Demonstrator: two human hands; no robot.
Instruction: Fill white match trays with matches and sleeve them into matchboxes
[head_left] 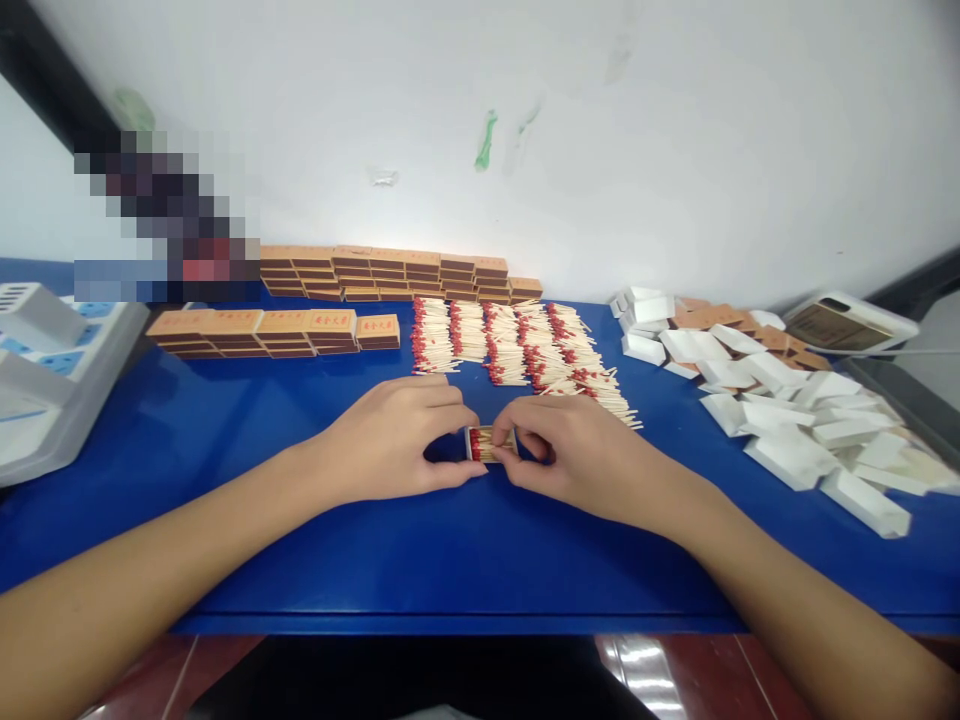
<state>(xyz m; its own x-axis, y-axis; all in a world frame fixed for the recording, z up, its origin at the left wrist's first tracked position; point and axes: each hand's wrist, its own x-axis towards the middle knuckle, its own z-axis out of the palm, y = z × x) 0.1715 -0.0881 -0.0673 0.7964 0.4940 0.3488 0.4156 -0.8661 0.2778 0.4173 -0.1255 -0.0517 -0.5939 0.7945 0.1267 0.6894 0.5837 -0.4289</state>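
Observation:
A small white matchbox tray (469,443) sits on the blue table in front of me, holding red-headed matches (480,440). My left hand (397,435) grips the tray at its left end, thumb on the near side and fingers on the far side. Over the tray's right part, my right hand (574,440) is closed, with thumb and index finger pinched on the matches inside. Its fingers cover part of the tray. Just beyond both hands lie loose matches (506,355) in several rows of bundles, most heads pointing left.
Orange-topped matchboxes (300,325) stand stacked at the left, with another stacked row (405,265) along the wall. White empty trays (787,425) and orange sleeves (712,315) are heaped right, near a phone (855,320). A power strip (75,390) lies far left.

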